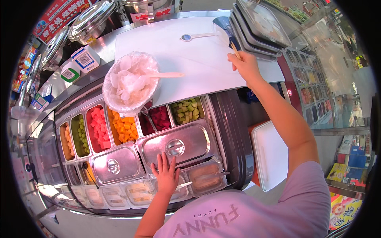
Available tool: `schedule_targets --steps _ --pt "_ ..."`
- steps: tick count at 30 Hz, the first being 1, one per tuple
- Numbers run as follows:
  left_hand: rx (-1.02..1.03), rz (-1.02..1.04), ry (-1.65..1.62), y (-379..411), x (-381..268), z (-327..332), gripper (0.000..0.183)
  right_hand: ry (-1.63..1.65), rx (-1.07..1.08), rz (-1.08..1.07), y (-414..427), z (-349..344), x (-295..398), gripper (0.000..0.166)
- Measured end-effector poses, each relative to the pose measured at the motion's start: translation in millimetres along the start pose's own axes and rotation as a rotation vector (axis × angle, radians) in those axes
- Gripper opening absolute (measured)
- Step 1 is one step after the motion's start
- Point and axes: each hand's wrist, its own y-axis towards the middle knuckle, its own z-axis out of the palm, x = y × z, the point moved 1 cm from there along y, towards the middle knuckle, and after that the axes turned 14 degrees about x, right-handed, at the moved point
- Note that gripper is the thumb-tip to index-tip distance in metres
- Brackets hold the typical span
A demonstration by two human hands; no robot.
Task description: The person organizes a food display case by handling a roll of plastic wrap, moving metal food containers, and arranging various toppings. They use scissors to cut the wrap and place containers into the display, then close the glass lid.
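Note:
My right hand [244, 65] grips a thin wooden stick [235, 50] above the right part of a white board [196, 62], beside a round clear lid or disc [221, 35]. A pale spatula with a small dial [196, 37] lies near it. My left hand [167, 176] rests with spread fingers on the near edge of a large steel lid [193, 139], and nothing is in it. On the board's left end, a plastic-lined bowl [106, 86] holds translucent film-like pieces and a pale-handled utensil [169, 75].
Steel pans of cut mango [123, 129], pink fruit cubes [99, 128], green grapes [82, 135] and diced green fruit [187, 110] line the counter. Stacked lidded trays [262, 25] stand at the back right. Steel pots [93, 19] stand back left. A white-lidded bin [269, 157] is at right.

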Motion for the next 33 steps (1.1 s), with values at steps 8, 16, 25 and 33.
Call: schedule_targets --steps 8,16,25,33 --pt "-0.326 0.758 -0.293 151.0 -134.0 -153.3 0.044 0.611 -0.483 0.226 -41.4 -160.6 -55.1 0.031" --pt "-0.140 0.292 -0.950 373.6 -248.3 -199.5 0.057 0.562 -0.286 0.487 7.8 -217.9 -123.3 0.022" --pt "0.038 0.178 -1.277 418.9 -266.6 -182.3 0.033 0.549 -0.255 0.307 18.3 -178.0 -134.3 0.013" --pt "-0.129 0.270 -1.307 368.9 -312.5 -136.7 0.031 0.600 -0.467 0.315 -46.4 -184.9 -141.0 0.013"
